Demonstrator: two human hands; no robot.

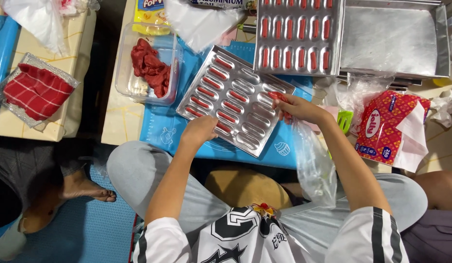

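A metal mould tray [255, 141] with oblong cavities lies tilted on a blue mat [162, 126]; many cavities on its left hold red batter strips. My right hand [299, 108] grips a clear piping bag [311, 160] with red batter at its tip over the tray's right edge. My left hand [200, 130] rests on the tray's near edge, fingers curled. A clear plastic tub [133, 83] with red dough [150, 65] stands left of the tray.
A second filled mould tray [296, 36] and an empty metal pan [391, 39] sit at the back. A red tissue pack [386, 126] lies right. A mesh tray with red cloth [36, 90] is far left. Another person's foot [87, 187] rests on the floor.
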